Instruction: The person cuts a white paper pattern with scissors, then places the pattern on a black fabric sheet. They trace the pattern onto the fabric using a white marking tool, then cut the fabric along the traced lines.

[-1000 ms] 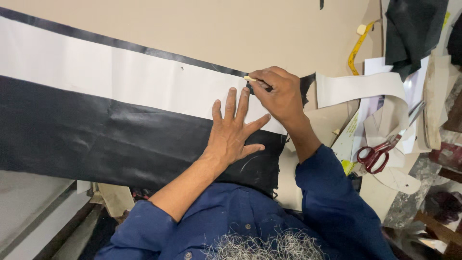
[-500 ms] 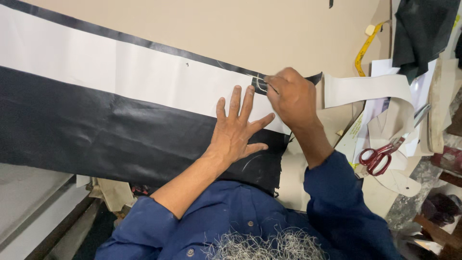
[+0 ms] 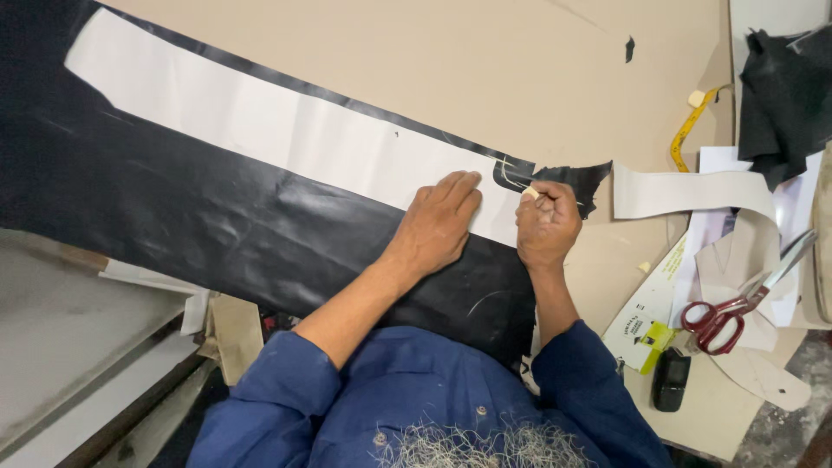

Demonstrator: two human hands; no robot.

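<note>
Pinching chalk [image 3: 530, 192], right hand [image 3: 546, 224] sits near red scissors [image 3: 732, 303].

My work table [image 3: 555, 69], topped in tan board, carries a long sheet of black material [image 3: 191, 225] with a white paper pattern strip [image 3: 286, 143] laid flat along it. To my right lie a yellow tape measure [image 3: 689, 130], a curved white paper strip [image 3: 693, 192], a heap of black fabric [image 3: 780, 104], red-handled scissors [image 3: 737, 303] on a pile of paper pattern pieces [image 3: 763, 373], and a small black object [image 3: 671, 380] near the table's front edge.
</note>
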